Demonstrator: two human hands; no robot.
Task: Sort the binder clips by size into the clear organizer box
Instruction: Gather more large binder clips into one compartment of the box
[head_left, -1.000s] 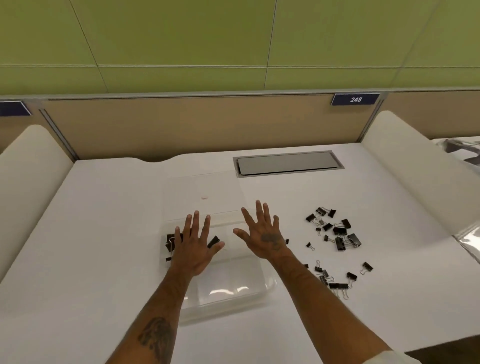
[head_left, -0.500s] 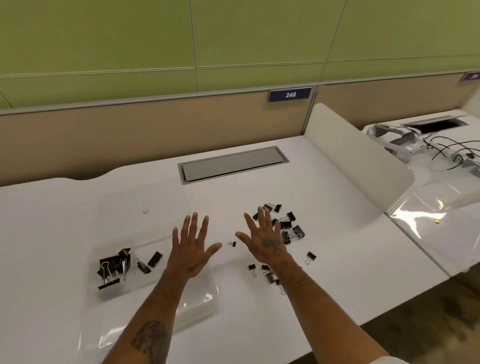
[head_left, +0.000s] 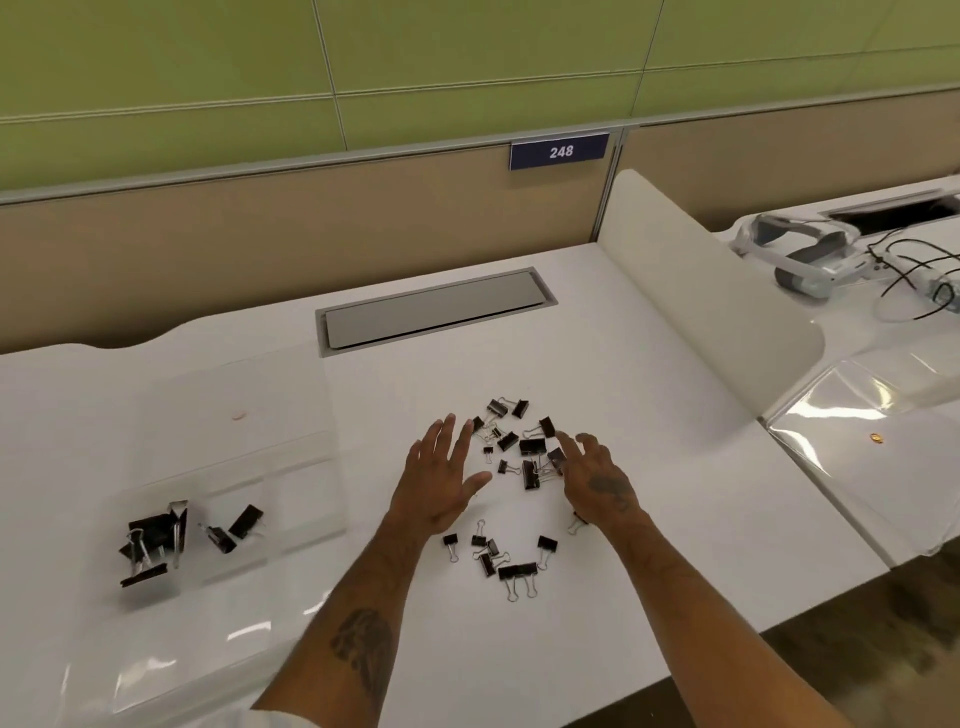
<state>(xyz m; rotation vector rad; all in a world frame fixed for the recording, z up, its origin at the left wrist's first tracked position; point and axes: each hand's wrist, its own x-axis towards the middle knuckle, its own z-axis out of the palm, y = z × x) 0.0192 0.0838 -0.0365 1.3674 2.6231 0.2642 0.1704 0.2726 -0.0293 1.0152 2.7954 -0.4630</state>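
White desk (head_left: 675, 467) fills the view, with a curved white divider (head_left: 701, 322) along its right edge. The clear organizer box (head_left: 311, 499) sits on the desk's left side, well apart from both hands, and its clear lid lies open behind it. A grey hatch (head_left: 436, 309) is set flush in the desk near the back, and a white headset (head_left: 800, 254) is on the neighbouring desk. The left hand (head_left: 441, 483) is palm down with fingers straight and spread, holds nothing, and is just left of the loose clips. The right hand (head_left: 597, 478) is palm down with fingers loosely bent at the right edge of the far pile; it pinches nothing visible, and contact with a clip cannot be told. A blue plate (head_left: 558, 151) on the partition reads 248. Loose binder clips: far pile (head_left: 524, 447) between the two hands, near pile (head_left: 498, 558) between the wrists. Sorted clips: a cluster (head_left: 150, 540) in the box's leftmost compartment and two more (head_left: 234, 527) in the next one.
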